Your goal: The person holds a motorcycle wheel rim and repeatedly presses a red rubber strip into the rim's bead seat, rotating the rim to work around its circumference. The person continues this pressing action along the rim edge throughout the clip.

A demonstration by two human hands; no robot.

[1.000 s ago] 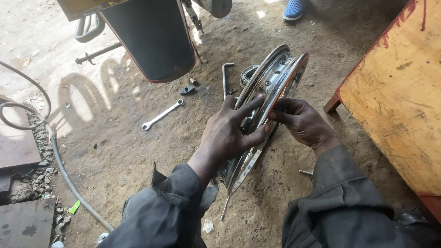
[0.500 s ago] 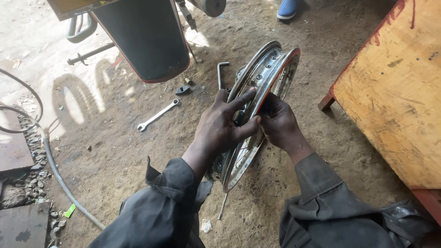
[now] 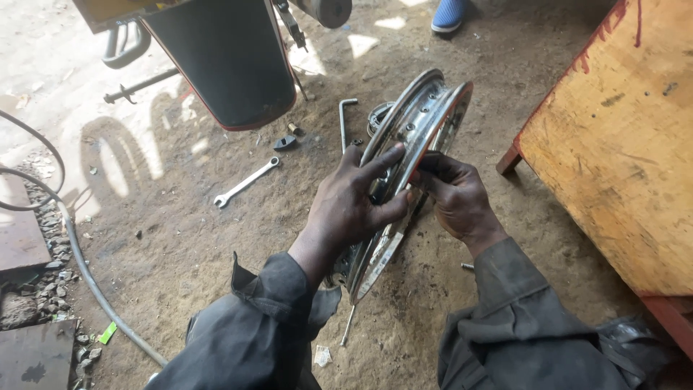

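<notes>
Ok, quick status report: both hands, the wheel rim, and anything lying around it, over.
Left hand and right hand both gripping wheel rim, held upright on dirt floor. Spanner and bent rod lie left, apart from it.

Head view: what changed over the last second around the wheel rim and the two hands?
Little changed. The right hand shifted from beside the wheel rim to pinch its edge with the fingertips. The left hand kept its grip on the near side, and the rim stayed upright on the dirt. The spanner and bent rod stayed put; only the camera moved slightly.
</notes>
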